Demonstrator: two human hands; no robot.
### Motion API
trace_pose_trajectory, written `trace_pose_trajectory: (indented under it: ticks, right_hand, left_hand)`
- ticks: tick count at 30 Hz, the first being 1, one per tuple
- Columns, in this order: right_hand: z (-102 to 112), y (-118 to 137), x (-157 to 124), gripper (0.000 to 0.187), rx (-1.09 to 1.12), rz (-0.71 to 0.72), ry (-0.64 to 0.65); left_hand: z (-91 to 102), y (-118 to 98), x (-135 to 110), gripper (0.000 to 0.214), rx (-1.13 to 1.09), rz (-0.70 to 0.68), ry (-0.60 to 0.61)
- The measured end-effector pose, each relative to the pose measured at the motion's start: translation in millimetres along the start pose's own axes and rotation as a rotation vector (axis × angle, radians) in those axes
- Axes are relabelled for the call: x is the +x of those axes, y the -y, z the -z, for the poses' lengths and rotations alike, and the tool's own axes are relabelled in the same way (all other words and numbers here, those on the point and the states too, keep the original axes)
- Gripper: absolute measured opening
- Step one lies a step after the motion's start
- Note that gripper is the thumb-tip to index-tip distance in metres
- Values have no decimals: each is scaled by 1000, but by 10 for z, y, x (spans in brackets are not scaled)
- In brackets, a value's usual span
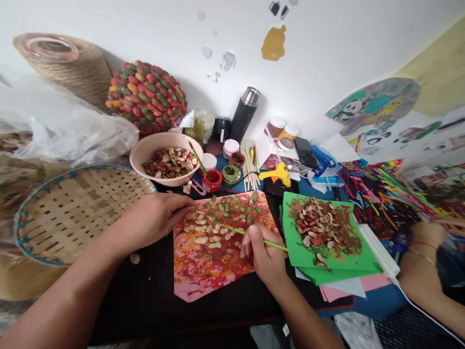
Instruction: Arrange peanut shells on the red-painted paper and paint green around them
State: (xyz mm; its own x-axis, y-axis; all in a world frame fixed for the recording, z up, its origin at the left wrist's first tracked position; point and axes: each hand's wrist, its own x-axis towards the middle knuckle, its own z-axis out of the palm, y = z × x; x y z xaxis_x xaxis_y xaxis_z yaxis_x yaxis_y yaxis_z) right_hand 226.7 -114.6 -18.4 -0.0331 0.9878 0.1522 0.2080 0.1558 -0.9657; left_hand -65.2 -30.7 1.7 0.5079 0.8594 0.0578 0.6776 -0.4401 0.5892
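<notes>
My right hand (262,254) is closed around a thin green paintbrush (242,231), whose tip reaches left over a paint-smeared pink sheet (203,271) strewn with peanut shells (207,238), some painted green. My left hand (162,215) rests at the sheet's upper left edge, fingers curled and pinched together at a shell; what it grips is too small to make out. A green sheet (290,242) with a pile of reddish and pale shells (319,228) lies just right of my right hand.
A pink bowl of shells (145,152) with a brush in it, small paint pots (211,180), a yellow glue gun (279,173) and a flask (244,112) stand behind. A woven basket (65,213) sits left. Coloured sticks (381,194) and another person's arm (421,261) are at right.
</notes>
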Motion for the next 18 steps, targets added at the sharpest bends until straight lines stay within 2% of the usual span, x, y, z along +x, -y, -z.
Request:
trace_pose_trajectory:
  ticks: [14,18]
  right_hand:
    - [-147,61,67,53,-104,72,74]
    - [-100,40,59,53,-126,61,82]
  left_hand:
    - [-12,7,-2,53,2,-5,-15]
    - [5,-8,5,52,-15,13,1]
